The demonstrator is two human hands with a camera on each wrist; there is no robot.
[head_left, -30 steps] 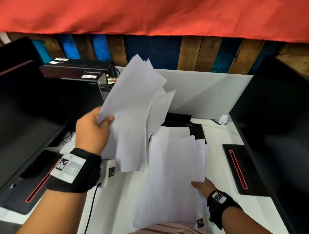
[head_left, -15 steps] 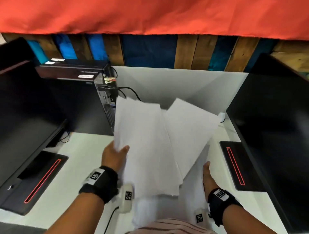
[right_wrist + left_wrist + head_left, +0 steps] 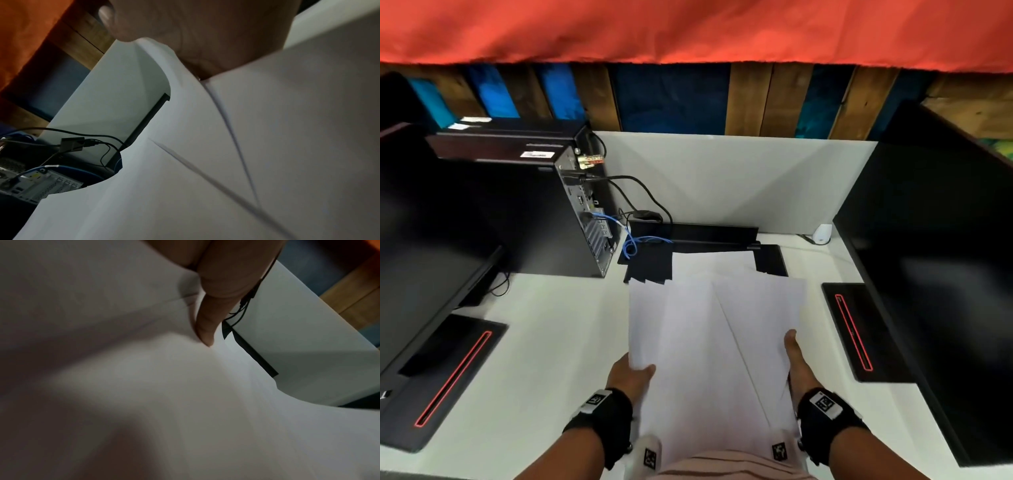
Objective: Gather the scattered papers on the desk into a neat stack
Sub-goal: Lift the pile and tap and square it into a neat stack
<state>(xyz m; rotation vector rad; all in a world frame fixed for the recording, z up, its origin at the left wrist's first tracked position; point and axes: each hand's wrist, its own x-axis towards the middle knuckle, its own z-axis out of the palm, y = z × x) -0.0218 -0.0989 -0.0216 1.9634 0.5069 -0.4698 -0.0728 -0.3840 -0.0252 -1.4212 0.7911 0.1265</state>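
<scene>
Fanning out across the middle of a white desk, a loose sheaf of white papers is held at its near end between two hands. The left edge is pinched by the left hand, whose thumb lies on top of the sheets while the fingers are hidden beneath them; in the left wrist view one finger is pressed against the paper. The right edge is flanked by the right hand, its thumb laid along the margin; in the right wrist view the sheets are seen curling up under the palm, though the fingers themselves cannot be made out. The far ends of the sheets, unevenly overlapped, are spread over a black pad beside a computer tower. Monitor bases are seen on either side.
</scene>
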